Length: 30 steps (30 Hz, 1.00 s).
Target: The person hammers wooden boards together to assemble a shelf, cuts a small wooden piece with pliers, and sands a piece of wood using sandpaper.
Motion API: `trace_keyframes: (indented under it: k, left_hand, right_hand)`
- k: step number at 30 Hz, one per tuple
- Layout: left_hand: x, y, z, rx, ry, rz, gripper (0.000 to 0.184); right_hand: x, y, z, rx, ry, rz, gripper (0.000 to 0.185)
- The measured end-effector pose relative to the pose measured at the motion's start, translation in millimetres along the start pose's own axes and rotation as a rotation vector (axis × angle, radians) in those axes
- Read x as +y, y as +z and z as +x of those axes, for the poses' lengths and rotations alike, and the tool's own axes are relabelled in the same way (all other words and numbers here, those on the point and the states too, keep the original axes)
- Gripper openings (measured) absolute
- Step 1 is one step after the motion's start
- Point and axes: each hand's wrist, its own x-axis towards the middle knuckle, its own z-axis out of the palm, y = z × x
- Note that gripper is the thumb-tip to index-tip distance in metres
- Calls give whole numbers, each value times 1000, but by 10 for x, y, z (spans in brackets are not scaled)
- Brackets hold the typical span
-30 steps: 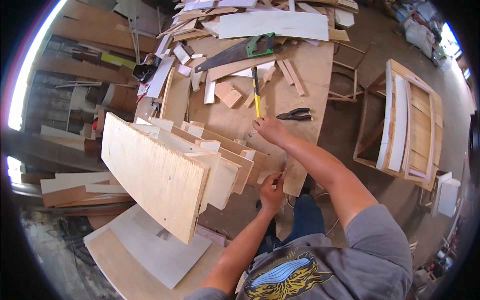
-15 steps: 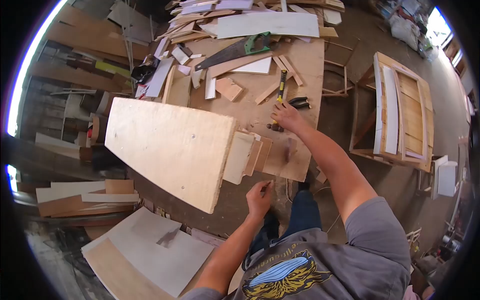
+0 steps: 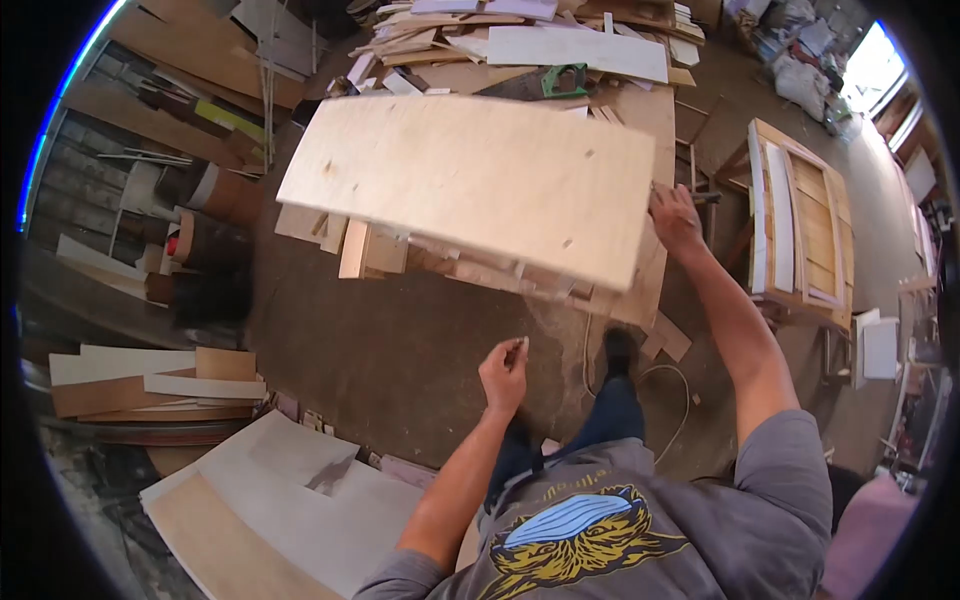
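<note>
Panel: here's the big pale plywood panel (image 3: 470, 180), right in front of me, broad face up toward my eyes, covering much of the bench behind it.
Under the panel: wooden pieces (image 3: 372, 250) peek out along its lower edge, and I can't tell from up here how they join it.
Left hand: my left hand (image 3: 503, 380) is up over the floor, apart from the panel, thumb and fingertips pinched together; something small shows at the tips, too tiny to name.
Right hand: over to my right hand (image 3: 677, 222), at the panel's right edge, fingers curled in; whether skin meets wood, I can't tell.
Dark tool: just past those fingers juts a dark tool end (image 3: 706, 197), the rest hidden, so I can't call which tool it is, or how firmly I have it.
Bench: the wooden tabletop (image 3: 648, 112) runs away beyond the panel, a green-handled saw (image 3: 567, 82) lying on it, partly covered.
Far end: a long white board (image 3: 578, 55) lies there, with a heap of offcuts behind it.
Off right: a slatted wooden frame (image 3: 808, 215) stands well apart from the bench.
Low left: large flat sheets (image 3: 270, 510) lie beside me, near a stack of boards (image 3: 150, 385).
Floor: a thin cable (image 3: 688, 405) loops by my leg.
</note>
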Motion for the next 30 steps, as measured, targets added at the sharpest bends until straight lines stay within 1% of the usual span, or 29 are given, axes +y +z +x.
trace_keyframes:
  k: [1,4,6,7,8,10,12,15,18,19,22,24,25,28,29,30]
  left_hand:
    - [-58,-162,39,-23,23,16,16]
    - [-149,-587,145,-39,45,10,17]
    - [-261,-807,232,-58,42,22,18]
    - [-241,-879,285,-82,2,30,19]
    - [-173,-923,352,-106,19,60,20]
    - [-38,-932,521,-158,50,124,22]
    - [-24,-848,695,-206,133,151,24]
    - [-101,-660,965,-253,238,208,24]
    - [-85,-522,1234,-290,383,321,23]
    - [-99,-491,1317,-292,409,304,21]
    - [-158,-386,1472,-300,491,264,16]
    - [-171,-324,1630,-291,575,275,16]
    - [-154,-287,1720,-306,575,269,16]
    - [-201,-275,1889,-398,532,266,17]
    - [-215,-240,1971,-428,500,258,18]
    - [-228,-243,2004,-460,457,253,18]
  right_hand:
    - [-161,-224,-179,26,84,66,29]
    - [-609,-540,-772,-70,299,182,42]
    - [-1022,-587,-1281,100,321,247,41]
    - [-1225,-545,-1531,101,313,240,45]
    - [-1416,-520,-1794,97,306,233,49]
    - [-1910,-549,-2206,-23,407,351,47]
    - [-2454,-924,-2192,-395,734,503,36]
    - [-2897,-1005,-2209,-583,952,647,28]
    - [-3114,-623,-2474,-366,836,885,31]
    - [-3177,-752,-2345,-398,863,965,32]
    - [-3474,-862,-2229,-678,1017,787,33]
    - [-3709,-769,-2382,-688,1119,730,35]
    - [-3815,-714,-2405,-693,1168,705,37]
    - [-4139,-666,-2498,-416,1137,882,42]
    - [-4254,-676,-2474,-352,1198,1038,45]
    - [-4393,-763,-2373,-368,1261,989,45]
